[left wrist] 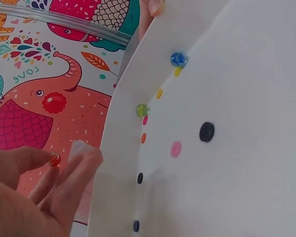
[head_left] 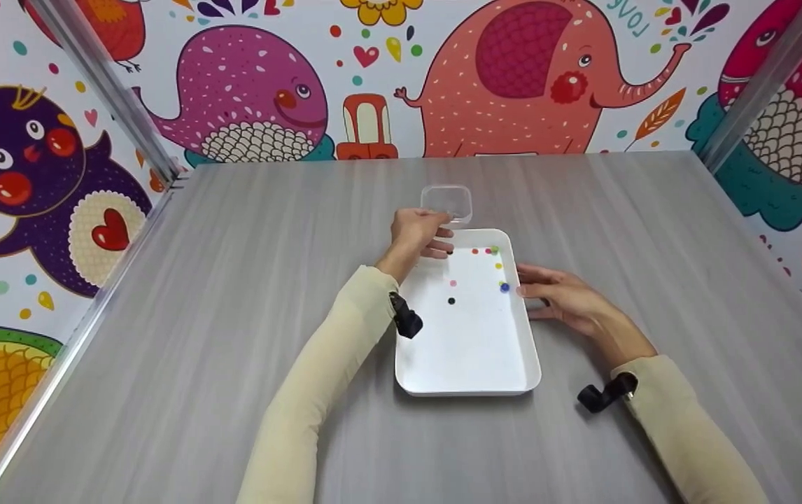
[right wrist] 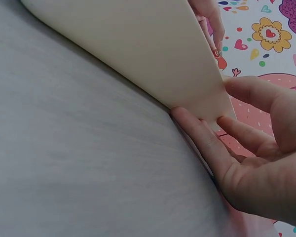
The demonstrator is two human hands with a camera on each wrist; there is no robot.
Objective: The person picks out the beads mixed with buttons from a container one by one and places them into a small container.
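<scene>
In the left wrist view, my left hand [left wrist: 34, 197] pinches a small red-orange marble [left wrist: 55, 159] between thumb and fingertip. The head view shows this left hand [head_left: 418, 234] over the far left corner of a white rectangular tray [head_left: 467, 357], close to a clear plastic box [head_left: 446, 190]. Fingertips of my right hand [head_left: 572, 297] touch the tray's right outer wall, not curled round it. Inside the tray lie a blue marble [head_left: 505, 288], a green marble [head_left: 495, 250] and several flat coloured discs, among them a black disc [head_left: 451, 301] and a pink disc [head_left: 453, 283].
Grey wood-grain table [head_left: 233, 315] surrounds the tray. The clear box stands just beyond the tray's far edge. Panels with printed cartoon animals [head_left: 513, 77] border the table at the back and sides, with metal corner posts [head_left: 110, 98].
</scene>
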